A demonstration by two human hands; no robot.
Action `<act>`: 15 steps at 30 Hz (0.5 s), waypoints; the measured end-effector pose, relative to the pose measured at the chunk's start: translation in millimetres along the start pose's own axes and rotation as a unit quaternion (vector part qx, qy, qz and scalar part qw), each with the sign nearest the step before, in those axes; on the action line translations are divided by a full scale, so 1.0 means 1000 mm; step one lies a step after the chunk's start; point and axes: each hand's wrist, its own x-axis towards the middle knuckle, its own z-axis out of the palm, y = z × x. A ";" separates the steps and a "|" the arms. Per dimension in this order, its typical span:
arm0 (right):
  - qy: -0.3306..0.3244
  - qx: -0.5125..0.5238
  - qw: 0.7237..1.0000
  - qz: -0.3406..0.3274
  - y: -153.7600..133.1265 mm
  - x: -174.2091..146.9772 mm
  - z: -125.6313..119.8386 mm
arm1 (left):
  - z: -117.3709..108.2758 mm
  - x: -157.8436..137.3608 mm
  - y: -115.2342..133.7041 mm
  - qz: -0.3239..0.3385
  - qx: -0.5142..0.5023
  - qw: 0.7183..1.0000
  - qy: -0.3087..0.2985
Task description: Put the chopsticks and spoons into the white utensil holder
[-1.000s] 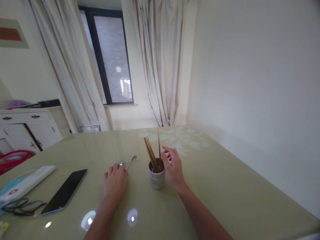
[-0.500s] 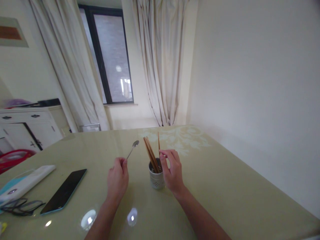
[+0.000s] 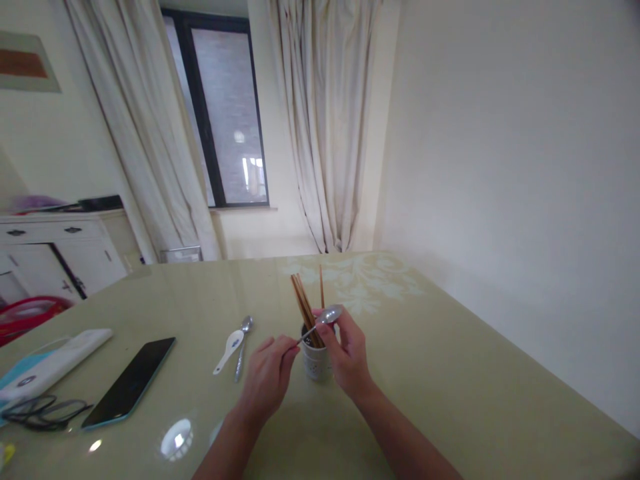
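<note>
A: Hands?

B: Left hand (image 3: 267, 377) is grasping the held spoon (image 3: 331, 314) by its handle. Right hand (image 3: 350, 350) is sitting at the bowl end; whether it's gripping, can't tell.

A: Spoon's place and axis?

B: It's crossing in front of the cup (image 3: 317, 365) near the mouth, axis running 8 to 2, bowl at 2. Rim contact, can't tell. Cup is standing at left hand's 3 o'clock; right hand is nearer, hovering just beside the cup's 3 o'clock side.

A: Counts?

B: One held spoon, one cup. Bundled chopsticks (image 3: 302, 299) are leaning toward 11, too bunched to count; one lone chopstick (image 3: 321, 287) is standing apart. One white spoon (image 3: 231, 347) and one metal spoon (image 3: 241, 363) are lying at left hand's 10, one phone (image 3: 130, 383) at 9.
</note>
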 end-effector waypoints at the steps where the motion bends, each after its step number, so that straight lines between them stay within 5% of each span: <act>1: 0.004 0.029 0.999 0.018 0.000 0.000 0.001 | 0.000 0.000 0.001 -0.006 0.003 1.000 -0.002; 8: 0.107 0.116 0.985 0.071 -0.003 0.014 -0.004 | 0.006 -0.004 -0.004 0.018 -0.026 0.999 0.019; 12: 0.242 0.097 0.965 0.022 0.003 0.032 -0.026 | 0.000 0.000 -0.024 -0.107 0.073 0.989 0.067; 15: 0.279 0.060 0.958 0.008 0.009 0.039 -0.038 | -0.015 0.003 -0.044 -0.192 0.244 0.950 -0.009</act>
